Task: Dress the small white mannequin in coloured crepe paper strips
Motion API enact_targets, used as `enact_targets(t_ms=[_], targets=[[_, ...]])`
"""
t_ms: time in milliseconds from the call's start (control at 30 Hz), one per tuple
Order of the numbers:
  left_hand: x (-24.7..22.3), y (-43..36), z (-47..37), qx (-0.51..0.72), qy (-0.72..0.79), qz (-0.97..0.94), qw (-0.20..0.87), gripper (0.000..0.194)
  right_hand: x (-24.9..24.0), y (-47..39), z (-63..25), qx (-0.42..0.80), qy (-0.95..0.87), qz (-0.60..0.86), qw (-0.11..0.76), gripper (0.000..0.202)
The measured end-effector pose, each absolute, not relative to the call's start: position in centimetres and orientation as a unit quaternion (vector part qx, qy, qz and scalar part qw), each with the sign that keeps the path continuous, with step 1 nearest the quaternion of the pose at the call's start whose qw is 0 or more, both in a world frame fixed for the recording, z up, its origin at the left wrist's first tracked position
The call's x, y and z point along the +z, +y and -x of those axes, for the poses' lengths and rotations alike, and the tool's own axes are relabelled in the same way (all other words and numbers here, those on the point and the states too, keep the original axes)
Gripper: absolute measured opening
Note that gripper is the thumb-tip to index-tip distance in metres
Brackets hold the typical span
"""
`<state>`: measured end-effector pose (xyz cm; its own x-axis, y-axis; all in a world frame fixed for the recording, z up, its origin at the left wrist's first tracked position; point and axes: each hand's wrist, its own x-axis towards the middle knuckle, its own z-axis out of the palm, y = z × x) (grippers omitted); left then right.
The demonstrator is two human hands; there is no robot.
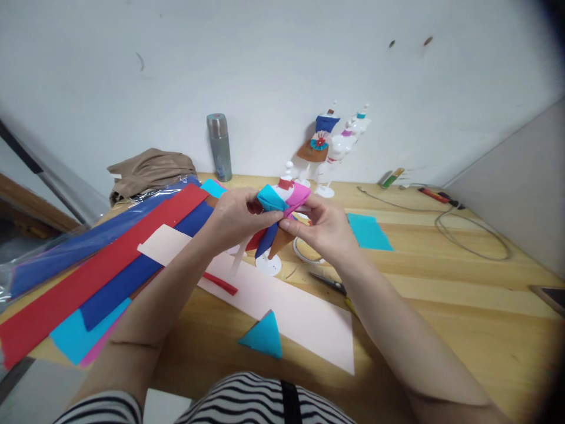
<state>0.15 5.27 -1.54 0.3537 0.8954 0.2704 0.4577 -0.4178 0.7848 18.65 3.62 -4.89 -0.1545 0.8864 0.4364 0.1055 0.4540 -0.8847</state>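
Note:
A small white dress form (pixel 268 265) stands on a round base, dressed in crepe paper. Across its chest a turquoise piece (pixel 271 198) and a magenta piece (pixel 298 194) cross over, with a red band (pixel 286 184) at the neck. Blue, brown and red paper (pixel 268 238) hangs below the waist. My left hand (pixel 233 215) is closed, thumb and fingers pinching the turquoise piece at the waist. My right hand (pixel 326 227) pinches the magenta piece at the other side, its thumb near the front. Both sets of fingertips partly hide the waist.
Crepe paper strips (pixel 110 241) lie at left, beside a brown cloth (pixel 150 171) and a flask (pixel 219 147). A pale pink sheet (pixel 309 306), turquoise triangle (pixel 265 335) and scissors (pixel 329 282) lie in front. Other dress forms (pixel 344 144) stand behind; a cable (pixel 441 221) curls at right.

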Motion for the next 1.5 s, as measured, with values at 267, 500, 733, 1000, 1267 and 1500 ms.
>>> enact_targets(t_ms=[267,500,733,1000,1267,1500], targets=[[-1.6,5.5,-0.3,0.383,0.439,-0.776,0.243,0.022,-4.6,4.6,-20.7,0.347,-0.673,0.401,0.515,0.017],[-1.7,5.5,-0.2,0.381,0.443,-0.78,0.223,0.024,-4.7,4.5,-20.8,0.259,-0.677,0.447,0.525,0.019],[-1.6,5.2,-0.9,0.373,0.491,-0.769,0.168,0.025,-3.8,3.2,-20.2,0.281,-0.686,0.43,0.516,0.02],[-1.8,5.1,-1.0,0.367,0.513,-0.755,0.178,0.021,-4.1,2.7,-19.4,0.22,-0.706,0.421,0.525,0.018],[-2.0,5.4,-0.7,0.38,0.48,-0.774,0.16,0.028,-3.9,2.1,-19.8,0.162,-0.754,0.393,0.501,0.019],[-1.9,5.5,-0.6,0.371,0.477,-0.78,0.163,0.023,-4.3,2.6,-19.5,0.215,-0.713,0.418,0.521,0.012]])
